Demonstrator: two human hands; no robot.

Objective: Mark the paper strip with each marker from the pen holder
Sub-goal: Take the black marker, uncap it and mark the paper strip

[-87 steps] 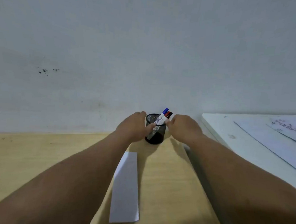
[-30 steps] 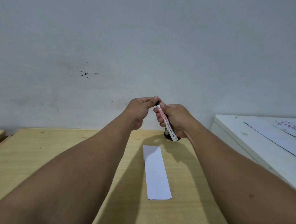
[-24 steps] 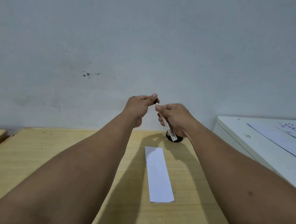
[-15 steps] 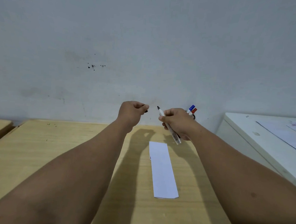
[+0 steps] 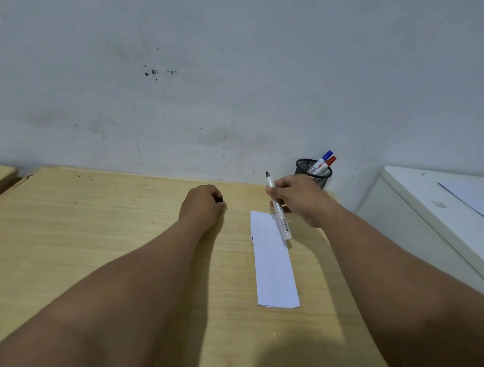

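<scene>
Gripping an uncapped black marker (image 5: 278, 211) around its barrel, the right hand (image 5: 299, 199) is hovering over the far end of the white paper strip (image 5: 273, 261), with the dark tip pointing up and away toward the wall and the marker's tail end hanging over the paper below the palm. Across the wooden desk (image 5: 90, 230), well apart to its left, the left hand (image 5: 202, 206) is curling shut around the small black cap (image 5: 219, 200), which is peeking out between the fingers. A moment ago both hands were raised and meeting at the marker's tip; now they are separating and sinking toward the desk, the cap off and the nib bare, so the marker is ready to write. Just beyond the right hand, against the wall, the black mesh pen holder (image 5: 317, 176) is keeping a blue-capped marker (image 5: 321, 161) and a red-capped marker (image 5: 327, 163). A tiny dark speck is showing on the strip's left edge, though what it is cannot be told. Judging from this, the nib is still needing to be turned downward onto the strip, and two markers are waiting after this one.
</scene>
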